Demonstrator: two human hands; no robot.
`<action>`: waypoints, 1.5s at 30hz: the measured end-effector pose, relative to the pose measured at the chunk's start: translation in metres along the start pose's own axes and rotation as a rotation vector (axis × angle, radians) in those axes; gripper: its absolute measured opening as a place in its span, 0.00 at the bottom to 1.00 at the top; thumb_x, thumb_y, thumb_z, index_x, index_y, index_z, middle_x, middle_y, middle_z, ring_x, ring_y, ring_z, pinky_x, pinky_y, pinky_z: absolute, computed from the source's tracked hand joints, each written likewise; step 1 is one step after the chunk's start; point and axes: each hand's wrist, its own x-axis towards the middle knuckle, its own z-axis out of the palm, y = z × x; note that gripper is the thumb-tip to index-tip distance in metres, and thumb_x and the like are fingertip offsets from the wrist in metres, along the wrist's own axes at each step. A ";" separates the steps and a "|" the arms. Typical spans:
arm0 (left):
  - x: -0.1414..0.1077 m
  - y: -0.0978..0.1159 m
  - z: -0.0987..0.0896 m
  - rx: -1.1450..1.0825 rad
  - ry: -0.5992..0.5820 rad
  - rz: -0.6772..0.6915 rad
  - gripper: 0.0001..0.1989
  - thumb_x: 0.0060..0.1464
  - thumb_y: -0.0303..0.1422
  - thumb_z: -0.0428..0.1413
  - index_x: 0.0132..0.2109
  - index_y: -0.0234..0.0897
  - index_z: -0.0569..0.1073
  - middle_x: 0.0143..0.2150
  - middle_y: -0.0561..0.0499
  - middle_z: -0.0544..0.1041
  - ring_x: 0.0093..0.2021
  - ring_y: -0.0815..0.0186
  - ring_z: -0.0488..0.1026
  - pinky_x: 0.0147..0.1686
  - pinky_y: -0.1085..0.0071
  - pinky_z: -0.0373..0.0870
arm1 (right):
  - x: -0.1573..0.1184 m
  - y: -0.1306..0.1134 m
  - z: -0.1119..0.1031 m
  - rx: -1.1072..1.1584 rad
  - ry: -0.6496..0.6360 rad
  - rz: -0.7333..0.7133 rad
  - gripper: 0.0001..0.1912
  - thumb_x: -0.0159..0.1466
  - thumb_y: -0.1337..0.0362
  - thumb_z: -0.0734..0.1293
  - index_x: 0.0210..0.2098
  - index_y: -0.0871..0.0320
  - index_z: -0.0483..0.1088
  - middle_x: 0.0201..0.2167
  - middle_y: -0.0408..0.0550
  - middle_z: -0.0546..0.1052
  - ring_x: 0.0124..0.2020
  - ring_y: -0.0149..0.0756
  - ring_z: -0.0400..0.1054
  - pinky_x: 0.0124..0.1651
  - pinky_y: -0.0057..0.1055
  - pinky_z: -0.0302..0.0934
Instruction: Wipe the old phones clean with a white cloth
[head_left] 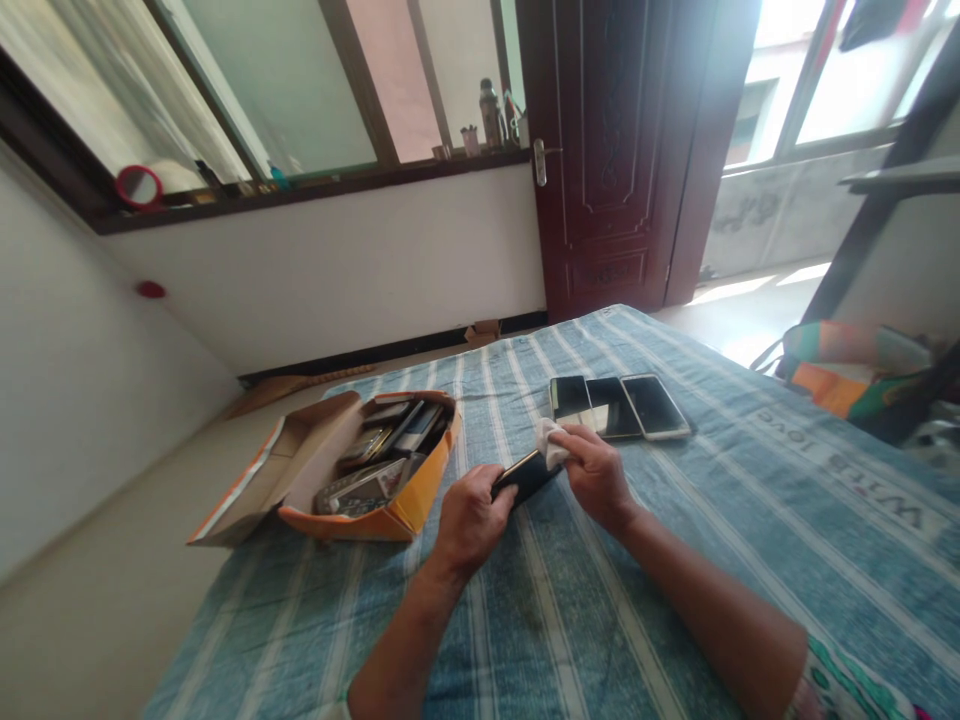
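Note:
My left hand (478,510) grips one end of a dark mobile phone (529,477), held tilted over the striped cloth. In my right hand (596,472) is a crumpled white tissue (552,442), pinched between the fingers and touching the phone's far end. Just beyond, three phones lie side by side: a dark one (569,393) at the left, a black one (619,412) in the middle and a white-framed one (655,405) at the right. To the left, an open orange cardboard box (421,497) holds several old phones (375,480).
Blue-and-white striped cloth (525,620) covers the bed-like surface under everything. Behind it stand a white wall (360,270) and a dark red door (611,150). A sill (330,190) carries a round red mirror (139,187) and bottles. A colourful bag (847,375) sits at the right.

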 end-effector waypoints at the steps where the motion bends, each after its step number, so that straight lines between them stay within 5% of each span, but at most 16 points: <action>1: 0.003 0.005 -0.001 0.047 -0.037 -0.019 0.04 0.53 0.29 0.55 0.36 0.36 0.75 0.35 0.47 0.79 0.36 0.61 0.76 0.38 0.69 0.68 | 0.000 0.001 0.000 0.030 0.008 0.046 0.19 0.57 0.74 0.59 0.40 0.55 0.77 0.40 0.48 0.78 0.41 0.36 0.73 0.46 0.32 0.68; 9: 0.023 0.030 -0.005 0.282 -0.194 -0.081 0.06 0.55 0.32 0.54 0.32 0.37 0.74 0.34 0.44 0.79 0.36 0.58 0.76 0.32 0.70 0.63 | -0.003 0.004 0.000 0.104 0.017 0.327 0.15 0.57 0.68 0.61 0.37 0.53 0.78 0.32 0.44 0.80 0.36 0.38 0.74 0.40 0.32 0.67; 19: 0.047 0.024 0.004 0.079 -0.161 -0.043 0.05 0.48 0.28 0.55 0.25 0.38 0.74 0.22 0.52 0.75 0.27 0.65 0.72 0.26 0.74 0.58 | -0.002 0.011 -0.003 -0.023 -0.035 0.321 0.15 0.53 0.71 0.62 0.32 0.51 0.79 0.28 0.44 0.80 0.29 0.38 0.73 0.32 0.29 0.63; 23: 0.047 0.019 0.000 -0.032 -0.122 -0.025 0.06 0.51 0.30 0.54 0.30 0.37 0.75 0.26 0.53 0.76 0.29 0.67 0.73 0.28 0.75 0.62 | 0.006 0.012 -0.005 0.120 0.049 0.469 0.14 0.55 0.66 0.63 0.37 0.54 0.79 0.33 0.44 0.81 0.35 0.41 0.74 0.39 0.34 0.66; 29: 0.042 0.011 0.008 -0.425 0.104 -0.013 0.08 0.51 0.35 0.54 0.32 0.36 0.75 0.26 0.53 0.75 0.29 0.67 0.72 0.30 0.74 0.67 | 0.019 0.017 -0.013 0.334 0.219 0.606 0.15 0.53 0.62 0.67 0.39 0.59 0.79 0.33 0.45 0.81 0.37 0.44 0.73 0.41 0.37 0.66; 32: 0.041 0.006 0.014 -0.530 0.158 -0.029 0.09 0.51 0.36 0.56 0.34 0.35 0.76 0.29 0.52 0.76 0.31 0.66 0.72 0.31 0.73 0.69 | 0.027 0.011 -0.020 0.258 0.263 0.506 0.14 0.54 0.62 0.67 0.39 0.58 0.79 0.34 0.46 0.81 0.37 0.43 0.73 0.43 0.39 0.67; 37: 0.039 -0.001 0.018 -0.655 0.216 -0.036 0.09 0.51 0.36 0.57 0.36 0.35 0.76 0.31 0.51 0.77 0.32 0.66 0.73 0.33 0.73 0.71 | 0.042 -0.016 -0.018 0.085 0.215 0.116 0.14 0.57 0.69 0.63 0.40 0.54 0.78 0.37 0.47 0.79 0.39 0.39 0.73 0.44 0.34 0.67; 45: 0.033 0.004 0.007 -0.623 0.247 -0.016 0.06 0.50 0.34 0.57 0.33 0.35 0.76 0.29 0.54 0.77 0.32 0.67 0.72 0.36 0.73 0.70 | 0.050 -0.049 0.008 -0.225 0.018 -0.275 0.18 0.63 0.73 0.57 0.43 0.55 0.75 0.39 0.50 0.78 0.41 0.40 0.71 0.45 0.36 0.65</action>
